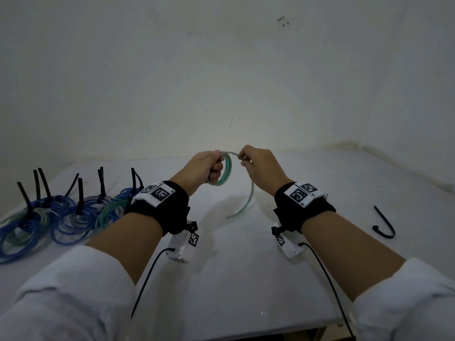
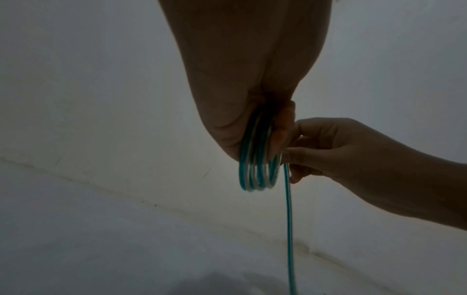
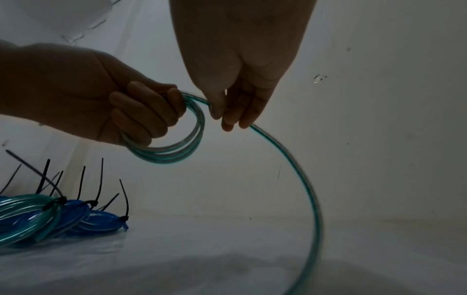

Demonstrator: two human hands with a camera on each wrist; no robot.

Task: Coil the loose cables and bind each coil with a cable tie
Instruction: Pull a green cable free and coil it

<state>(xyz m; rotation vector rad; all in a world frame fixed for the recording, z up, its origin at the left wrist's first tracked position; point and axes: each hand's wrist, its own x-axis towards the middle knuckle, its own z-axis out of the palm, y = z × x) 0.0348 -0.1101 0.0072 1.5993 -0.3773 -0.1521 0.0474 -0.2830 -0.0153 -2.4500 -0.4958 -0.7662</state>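
Above the middle of the white table, my left hand point(image 1: 209, 166) grips a small coil of green cable point(image 1: 225, 174) with its fingers curled through the loops. The coil point(image 3: 177, 148) holds several turns, seen edge-on in the left wrist view point(image 2: 257, 173). Just right of it, my right hand point(image 1: 256, 163) pinches the loose strand of the same cable. From those fingers point(image 3: 227, 111) the loose tail point(image 3: 303, 179) arcs down to the table and ends near the middle point(image 1: 242, 207). A loose black cable tie point(image 1: 384, 223) lies on the table to the right.
Several blue and green coils point(image 1: 49, 217), each bound with a black tie whose tail sticks up, are heaped at the table's left. A white wall point(image 1: 221, 70) stands close behind. The table's front edge point(image 1: 295, 334) is near my body. Black wires hang from both wrist cameras.
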